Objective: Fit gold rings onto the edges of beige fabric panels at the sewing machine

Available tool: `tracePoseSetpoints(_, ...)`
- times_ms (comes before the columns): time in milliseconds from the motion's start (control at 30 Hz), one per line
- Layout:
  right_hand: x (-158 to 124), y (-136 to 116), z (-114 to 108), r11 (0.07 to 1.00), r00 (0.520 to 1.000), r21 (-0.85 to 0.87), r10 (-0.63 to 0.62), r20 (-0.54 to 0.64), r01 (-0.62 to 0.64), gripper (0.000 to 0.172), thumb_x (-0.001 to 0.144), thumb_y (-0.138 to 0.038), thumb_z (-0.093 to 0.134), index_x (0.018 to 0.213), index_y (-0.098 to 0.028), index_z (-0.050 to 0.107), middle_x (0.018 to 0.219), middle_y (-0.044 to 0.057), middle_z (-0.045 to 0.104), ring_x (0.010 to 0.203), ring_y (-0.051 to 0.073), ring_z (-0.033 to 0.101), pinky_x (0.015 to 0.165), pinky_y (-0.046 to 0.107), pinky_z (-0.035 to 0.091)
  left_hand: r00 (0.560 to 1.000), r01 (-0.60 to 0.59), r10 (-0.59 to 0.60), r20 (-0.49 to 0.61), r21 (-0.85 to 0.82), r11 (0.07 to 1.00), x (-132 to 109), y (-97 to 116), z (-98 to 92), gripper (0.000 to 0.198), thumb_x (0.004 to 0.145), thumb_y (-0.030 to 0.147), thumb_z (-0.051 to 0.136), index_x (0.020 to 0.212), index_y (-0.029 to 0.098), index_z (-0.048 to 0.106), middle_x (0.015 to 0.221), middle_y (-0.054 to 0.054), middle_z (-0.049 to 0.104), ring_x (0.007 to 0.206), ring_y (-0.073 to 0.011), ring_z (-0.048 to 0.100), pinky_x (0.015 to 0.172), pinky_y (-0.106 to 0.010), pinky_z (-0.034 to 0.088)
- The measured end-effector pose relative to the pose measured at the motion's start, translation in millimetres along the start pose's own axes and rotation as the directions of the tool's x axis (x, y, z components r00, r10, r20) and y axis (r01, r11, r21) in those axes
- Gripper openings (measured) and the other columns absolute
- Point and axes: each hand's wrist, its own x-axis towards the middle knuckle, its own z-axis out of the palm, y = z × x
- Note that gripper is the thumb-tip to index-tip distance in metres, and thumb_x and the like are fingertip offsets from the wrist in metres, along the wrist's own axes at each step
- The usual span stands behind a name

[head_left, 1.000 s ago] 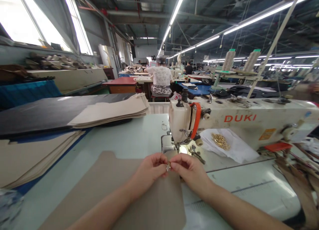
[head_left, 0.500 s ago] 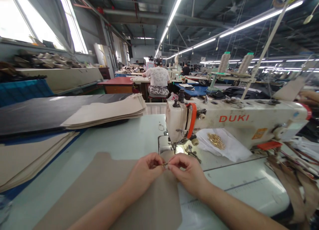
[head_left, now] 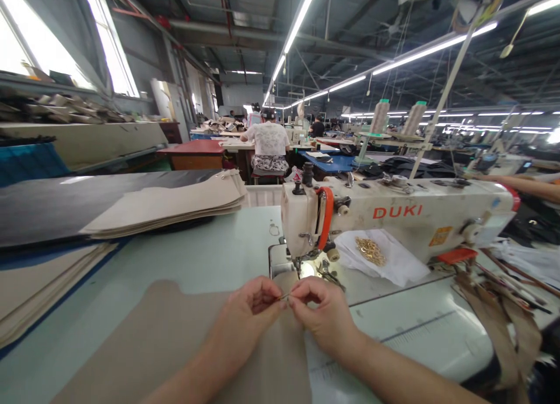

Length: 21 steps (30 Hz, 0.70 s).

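Note:
My left hand (head_left: 256,303) and my right hand (head_left: 321,310) meet fingertip to fingertip just in front of the sewing machine needle. Both are closed in a pinch on a small thin piece (head_left: 285,297), perhaps metal; most of it is hidden by the fingers. Beneath them lies a large taupe panel (head_left: 184,322), flat on the table, one narrow end reaching up to the needle area. The white sewing machine (head_left: 394,208) stands directly beyond my hands. Right of its needle, small gold-coloured metal fittings (head_left: 370,251) lie heaped on a white plastic bag (head_left: 402,267).
Stacked beige panels (head_left: 175,202) lie on the left, more (head_left: 44,287) nearer me. Brown straps (head_left: 503,322) hang at the right edge. Thread cones (head_left: 380,117) stand behind the machine. A co-worker (head_left: 269,141) sits ahead; another person's arm (head_left: 525,185) shows at the right.
The view has swung slightly right, so the machine and table appear further left. Both hands stay pinched together in front of the needle, with the small piece between them.

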Motion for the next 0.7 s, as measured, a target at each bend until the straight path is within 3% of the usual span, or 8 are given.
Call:
tracePoseSetpoints(100, 0, 1, -1, 0.999, 0.999, 0.036, 0.028, 0.017, -0.029, 0.007, 0.071, -0.020, 0.062, 0.065, -0.018, 0.060, 0.071, 0.001, 0.064, 0.063, 0.013, 0.055, 0.060, 0.023, 0.043, 0.999, -0.024, 0.025, -0.032, 0.023, 0.999, -1, -2, 0.3, 0.016, 0.068, 0.028, 0.068, 0.068, 0.018, 0.056, 0.065, 0.001, 0.060, 0.063, -0.0135, 0.057, 0.061, -0.023, 0.045)
tracePoseSetpoints(267, 1, 0, -2, 0.954, 0.977, 0.213, 0.199, 0.070, -0.210, 0.010, 0.066, -0.025, 0.070, 0.068, -0.019, 0.063, 0.059, -0.003, 0.059, 0.054, 0.011, 0.049, 0.052, 0.022, 0.038, 0.999, -0.031, 0.032, -0.040, 0.021, 0.999, -2, -2, 0.9, 0.017, 0.068, 0.029, 0.068, 0.067, 0.018, 0.054, 0.065, 0.001, 0.060, 0.063, -0.0135, 0.056, 0.059, -0.023, 0.044)
tracePoseSetpoints(367, 1, 0, -4, 0.922, 0.967, 0.292, 0.233, 0.107, -0.255, 0.014, 0.064, -0.027, 0.072, 0.074, -0.020, 0.067, 0.062, -0.002, 0.062, 0.055, 0.011, 0.051, 0.053, 0.023, 0.039, 0.999, -0.020, 0.021, -0.025, 0.024, 1.000, -4, -1, 0.8, 0.018, 0.068, 0.030, 0.068, 0.067, 0.018, 0.054, 0.064, 0.001, 0.061, 0.062, -0.0134, 0.056, 0.059, -0.023, 0.044)
tracePoseSetpoints(567, 2, 2, -9, 0.940, 0.956, 0.199, 0.249, 0.156, -0.278, 0.014, 0.067, -0.033, 0.072, 0.068, -0.019, 0.069, 0.059, -0.001, 0.061, 0.054, 0.012, 0.050, 0.052, 0.024, 0.037, 1.000, 0.003, -0.003, -0.005, 0.017, 1.000, -4, 0, 0.8, 0.019, 0.068, 0.031, 0.069, 0.066, 0.018, 0.055, 0.063, 0.001, 0.062, 0.061, -0.0135, 0.057, 0.058, -0.022, 0.043)
tracePoseSetpoints(700, 4, -2, -11, 0.988, 0.975, -0.029, 0.154, 0.162, -0.151, 0.010, 0.074, -0.027, 0.064, 0.068, -0.019, 0.068, 0.061, -0.002, 0.060, 0.057, 0.012, 0.051, 0.054, 0.023, 0.037, 1.000, 0.002, -0.002, -0.003, 0.070, 0.998, -3, -1, 0.9, 0.016, 0.069, 0.029, 0.067, 0.067, 0.018, 0.055, 0.064, 0.001, 0.063, 0.062, -0.0144, 0.058, 0.058, -0.023, 0.045)
